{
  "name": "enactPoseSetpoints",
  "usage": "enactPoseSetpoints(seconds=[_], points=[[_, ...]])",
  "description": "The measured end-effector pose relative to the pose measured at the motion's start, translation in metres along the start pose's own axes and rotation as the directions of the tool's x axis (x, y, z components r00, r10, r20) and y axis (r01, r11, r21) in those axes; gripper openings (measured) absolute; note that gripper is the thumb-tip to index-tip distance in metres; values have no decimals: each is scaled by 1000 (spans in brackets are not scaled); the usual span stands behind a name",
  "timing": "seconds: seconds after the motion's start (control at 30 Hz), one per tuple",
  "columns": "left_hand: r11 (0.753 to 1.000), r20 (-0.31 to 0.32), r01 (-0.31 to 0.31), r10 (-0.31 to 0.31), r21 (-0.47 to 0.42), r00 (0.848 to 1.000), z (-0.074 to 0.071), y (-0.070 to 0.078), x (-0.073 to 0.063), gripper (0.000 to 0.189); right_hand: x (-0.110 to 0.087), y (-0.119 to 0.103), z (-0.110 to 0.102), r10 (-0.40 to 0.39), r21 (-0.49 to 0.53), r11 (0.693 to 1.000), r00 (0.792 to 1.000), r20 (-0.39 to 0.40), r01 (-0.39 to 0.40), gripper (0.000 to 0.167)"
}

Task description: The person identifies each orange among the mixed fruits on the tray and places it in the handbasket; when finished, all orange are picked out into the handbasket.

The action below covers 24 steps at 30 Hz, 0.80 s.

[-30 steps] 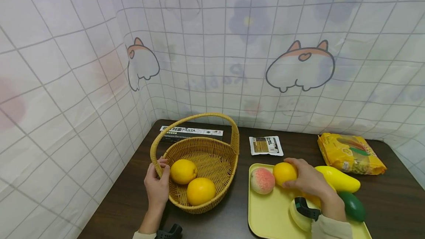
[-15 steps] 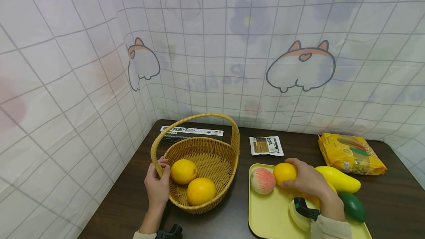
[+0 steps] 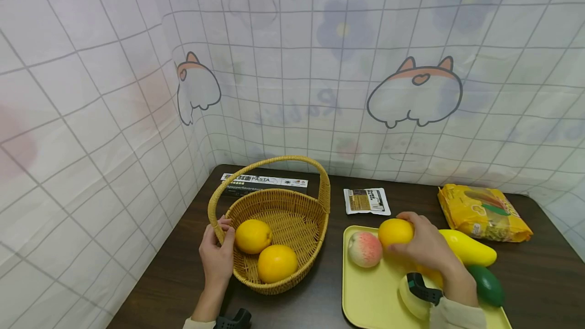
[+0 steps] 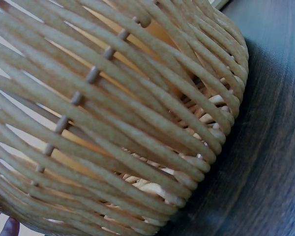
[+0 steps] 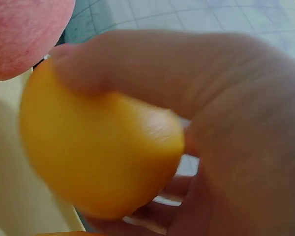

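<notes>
My right hand (image 3: 427, 245) grips an orange (image 3: 395, 233) at the back edge of the yellow tray (image 3: 365, 298). In the right wrist view the thumb lies over the top of the orange (image 5: 103, 147), with fingers curled beneath it. A pink peach (image 3: 365, 250) sits just left of it. My left hand (image 3: 217, 255) holds the wicker basket (image 3: 297, 217) at the left foot of its handle. Two yellow-orange fruits lie inside: a rear one (image 3: 253, 236) and a front one (image 3: 277, 264). Woven basket wall (image 4: 113, 123) fills most of the left wrist view.
Also on the tray are a pale yellow round fruit (image 3: 413, 298), partly hidden by my wrist, and a dark green fruit (image 3: 486, 286). A long yellow fruit (image 3: 470, 249) lies at its right. Behind are a yellow food bag (image 3: 484, 212), a small sachet (image 3: 366, 201) and a pasta box (image 3: 274, 182).
My right hand has shifted slightly up and right with the orange. The peach has rolled a little to the right. My left hand and the basket have stayed in place.
</notes>
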<state>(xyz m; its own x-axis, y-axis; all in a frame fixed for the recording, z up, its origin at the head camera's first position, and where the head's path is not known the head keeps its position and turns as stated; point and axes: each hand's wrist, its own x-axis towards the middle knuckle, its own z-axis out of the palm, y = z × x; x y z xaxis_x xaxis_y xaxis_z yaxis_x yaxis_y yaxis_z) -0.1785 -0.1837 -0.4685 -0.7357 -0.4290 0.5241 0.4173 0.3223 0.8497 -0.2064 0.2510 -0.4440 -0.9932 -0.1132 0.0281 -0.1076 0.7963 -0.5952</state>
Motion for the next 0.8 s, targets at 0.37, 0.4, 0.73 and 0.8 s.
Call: enactPoseSetpoints(seconds=[0.37, 0.4, 0.73, 0.8], points=[[1000, -4, -2, 2, 9, 1000, 0, 0, 0, 5, -1, -9, -2, -125, 182, 972, 983, -133, 149, 80], [1000, -4, -1, 1, 10, 1000, 0, 0, 0, 6, -2, -11, -3, -131, 186, 970, 981, -141, 156, 81], [1000, -9, 3, -2, 8, 1000, 1, 1, 0, 7, -9, -38, -8, -175, 257, 944, 974, -141, 207, 77], [1000, -9, 1, -1, 8, 1000, 0, 1, 0, 7, -9, -44, -6, -194, 301, 927, 974, -121, 222, 75]])
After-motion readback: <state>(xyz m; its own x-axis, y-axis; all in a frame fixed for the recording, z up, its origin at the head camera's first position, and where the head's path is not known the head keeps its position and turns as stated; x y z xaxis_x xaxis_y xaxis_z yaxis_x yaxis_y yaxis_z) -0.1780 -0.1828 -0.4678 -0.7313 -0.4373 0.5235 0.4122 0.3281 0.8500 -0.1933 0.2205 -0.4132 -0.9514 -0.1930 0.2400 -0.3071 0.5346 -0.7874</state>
